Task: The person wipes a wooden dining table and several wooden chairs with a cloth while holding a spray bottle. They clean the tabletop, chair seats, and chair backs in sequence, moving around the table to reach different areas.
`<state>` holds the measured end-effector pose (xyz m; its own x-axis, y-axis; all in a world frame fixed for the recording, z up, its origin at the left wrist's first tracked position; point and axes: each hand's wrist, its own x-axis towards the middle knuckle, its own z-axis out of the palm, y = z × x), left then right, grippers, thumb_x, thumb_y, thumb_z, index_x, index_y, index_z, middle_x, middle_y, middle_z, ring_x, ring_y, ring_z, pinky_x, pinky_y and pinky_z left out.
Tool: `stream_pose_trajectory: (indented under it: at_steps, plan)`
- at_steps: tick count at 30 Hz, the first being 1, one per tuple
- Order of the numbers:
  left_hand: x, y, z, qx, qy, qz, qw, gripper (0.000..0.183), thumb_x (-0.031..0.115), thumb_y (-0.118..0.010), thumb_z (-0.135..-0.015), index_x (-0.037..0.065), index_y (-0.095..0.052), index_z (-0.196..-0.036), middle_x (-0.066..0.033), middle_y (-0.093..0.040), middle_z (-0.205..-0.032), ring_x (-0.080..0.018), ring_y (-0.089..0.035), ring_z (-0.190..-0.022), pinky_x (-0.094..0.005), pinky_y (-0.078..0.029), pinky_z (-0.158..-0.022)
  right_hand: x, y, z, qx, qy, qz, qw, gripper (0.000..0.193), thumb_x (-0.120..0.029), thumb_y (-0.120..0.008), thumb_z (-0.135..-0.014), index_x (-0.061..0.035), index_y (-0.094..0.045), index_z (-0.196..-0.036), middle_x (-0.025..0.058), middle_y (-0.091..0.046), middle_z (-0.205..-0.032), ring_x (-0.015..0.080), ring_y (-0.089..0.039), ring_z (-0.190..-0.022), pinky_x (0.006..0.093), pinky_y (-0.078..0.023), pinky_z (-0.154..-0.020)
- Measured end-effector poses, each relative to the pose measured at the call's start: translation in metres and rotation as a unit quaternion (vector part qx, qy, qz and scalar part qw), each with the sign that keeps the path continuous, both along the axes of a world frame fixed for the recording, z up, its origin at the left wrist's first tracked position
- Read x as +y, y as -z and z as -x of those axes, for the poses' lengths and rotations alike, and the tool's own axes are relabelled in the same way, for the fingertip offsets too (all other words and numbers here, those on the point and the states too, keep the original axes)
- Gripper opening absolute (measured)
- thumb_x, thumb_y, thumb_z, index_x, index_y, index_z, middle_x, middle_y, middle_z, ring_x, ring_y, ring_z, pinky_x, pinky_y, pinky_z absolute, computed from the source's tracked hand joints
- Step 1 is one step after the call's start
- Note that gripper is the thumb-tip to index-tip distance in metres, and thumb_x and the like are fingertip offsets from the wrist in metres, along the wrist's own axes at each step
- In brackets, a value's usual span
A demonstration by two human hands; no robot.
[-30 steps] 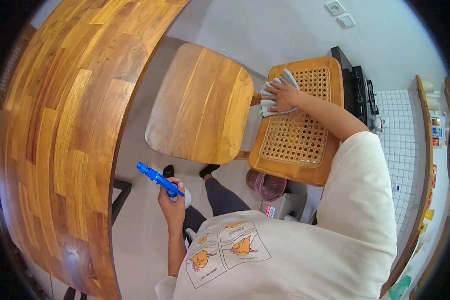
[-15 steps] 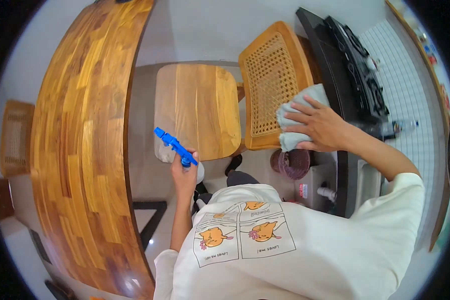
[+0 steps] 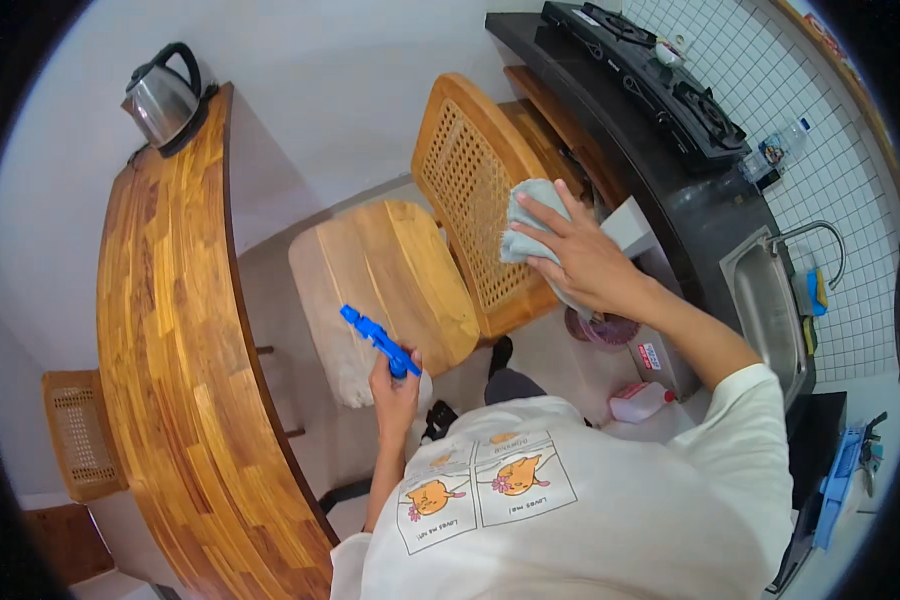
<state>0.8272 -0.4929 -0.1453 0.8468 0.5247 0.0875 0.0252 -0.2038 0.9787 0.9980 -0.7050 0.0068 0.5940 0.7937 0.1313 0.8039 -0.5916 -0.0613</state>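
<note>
My left hand is wrapped round the neck of a spray bottle with a blue trigger head. Its nozzle points away over the wooden chair seat, and the bottle's body is mostly hidden behind my hand. With fingers bent over it, my right hand holds a light grey cloth against the chair's woven cane backrest, towards its right side and outer edge. Part of the cloth hangs below my palm.
A long wooden table stands on the left, with a steel kettle at its far end. On the right runs a dark counter with a gas stove, a plastic bottle and a sink. A pinkish jug stands low beside me.
The view has swung, bringing the kettle and sink into sight. My right hand and the cloth have shifted along the backrest, with the cloth more bunched. The left hand keeps the spray bottle.
</note>
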Motion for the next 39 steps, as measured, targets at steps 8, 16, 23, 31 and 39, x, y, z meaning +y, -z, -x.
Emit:
stream_pose_trajectory:
  at_steps: [8,16,23,31,39]
  plan:
    - [-0.004,-0.004,-0.024,0.062,-0.009,-0.015,0.998,0.013,0.010,-0.061,-0.080,0.000,-0.056,-0.087,-0.0029,-0.054,-0.070,-0.0083,-0.047,-0.062,-0.0236,-0.039,-0.057,0.080,0.035,-0.167,-0.015,-0.022,-0.134,0.991,0.035,-0.025,-0.043,-0.089,-0.0094,-0.051,-0.119,0.0098,-0.035,-0.137,0.0375,-0.024,-0.128,0.0447,-0.016,-0.108]
    - [-0.028,-0.018,-0.044,0.096,-0.019,-0.014,0.995,0.013,0.009,-0.063,-0.079,0.001,-0.056,-0.087,-0.0014,-0.054,-0.072,-0.0063,-0.046,-0.063,-0.0216,-0.038,-0.057,0.103,0.031,-0.231,0.242,0.019,-0.339,0.909,0.058,-0.040,-0.045,-0.086,-0.0012,-0.038,-0.129,0.0174,-0.036,-0.135,0.0341,-0.035,-0.123,0.0359,-0.023,-0.105]
    - [-0.038,-0.042,-0.067,0.061,0.027,0.008,0.998,0.013,0.009,-0.063,-0.080,0.000,-0.057,-0.088,-0.0024,-0.055,-0.069,-0.0079,-0.052,-0.061,-0.0216,-0.042,-0.056,0.027,0.051,-0.119,0.356,0.012,-0.493,0.793,0.059,-0.037,-0.044,-0.089,-0.0003,-0.031,-0.134,0.0175,-0.039,-0.134,0.0248,-0.034,-0.126,0.0301,-0.027,-0.102]
    - [-0.073,-0.081,-0.084,0.029,0.186,-0.024,0.982,0.015,0.004,-0.062,-0.078,-0.001,-0.057,-0.091,-0.0067,-0.057,-0.086,-0.0116,-0.053,-0.070,-0.0242,-0.043,-0.062,-0.044,0.121,-0.014,0.383,0.155,-0.638,0.649,0.044,-0.026,-0.047,-0.090,0.0021,-0.043,-0.123,0.0150,-0.049,-0.119,0.0218,-0.045,-0.111,0.0338,-0.034,-0.094]
    - [-0.104,-0.089,-0.102,0.006,0.120,-0.076,0.990,0.018,0.002,-0.061,-0.077,-0.001,-0.055,-0.094,-0.0075,-0.055,-0.094,-0.0127,-0.052,-0.073,-0.0241,-0.042,-0.065,-0.041,0.249,-0.014,0.296,0.230,-0.498,0.782,0.059,-0.029,-0.055,-0.083,0.0066,-0.033,-0.126,0.0269,-0.042,-0.118,0.0413,-0.040,-0.111,0.0443,-0.031,-0.096]
